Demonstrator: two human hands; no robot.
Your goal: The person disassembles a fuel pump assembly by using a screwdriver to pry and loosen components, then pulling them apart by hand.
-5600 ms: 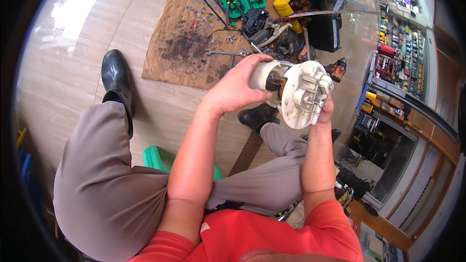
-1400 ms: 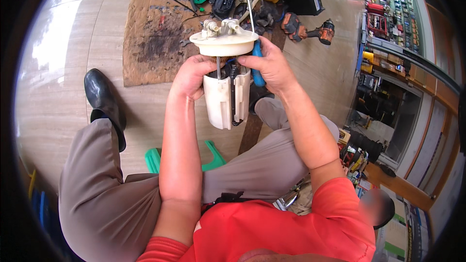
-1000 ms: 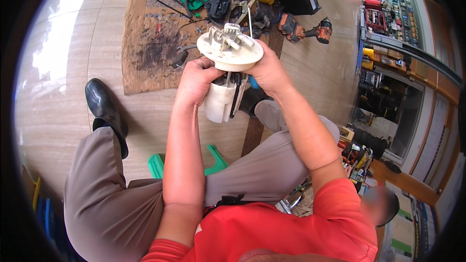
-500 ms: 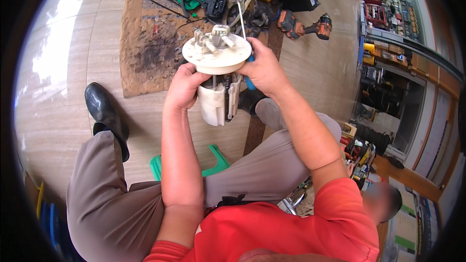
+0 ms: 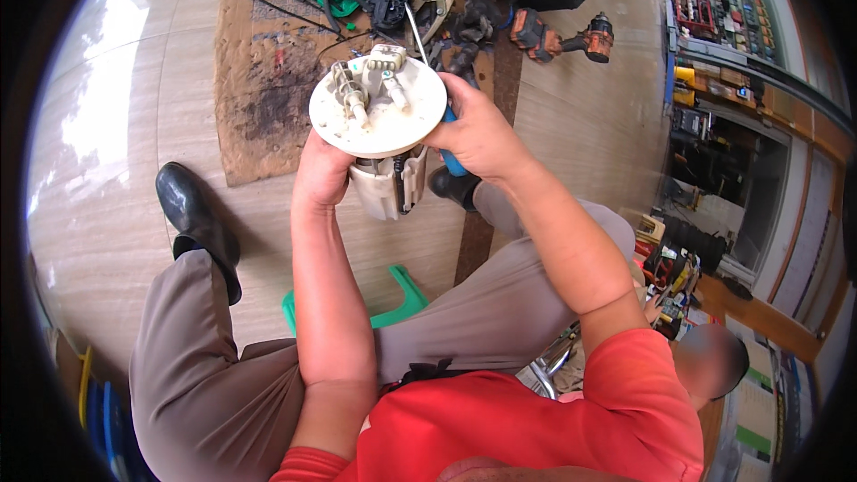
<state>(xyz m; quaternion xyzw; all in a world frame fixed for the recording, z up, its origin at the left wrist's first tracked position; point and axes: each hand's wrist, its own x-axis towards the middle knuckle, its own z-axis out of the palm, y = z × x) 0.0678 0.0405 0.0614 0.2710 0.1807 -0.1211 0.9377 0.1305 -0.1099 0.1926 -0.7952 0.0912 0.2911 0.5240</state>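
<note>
Stained cardboard (image 5: 254, 120) spreads across the upper frame; the white fuel-pump module (image 5: 379, 125) is just above centre, gripped between the left hand (image 5: 321, 171) and the right hand (image 5: 480, 132). The blue-handled screwdriver (image 5: 453, 161), also in the right, could slip if that crowded grip loosens.

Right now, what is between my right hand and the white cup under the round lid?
In the head view, the lower end of a blue screwdriver handle shows between the right hand and the white cup, with a boot behind.
</note>
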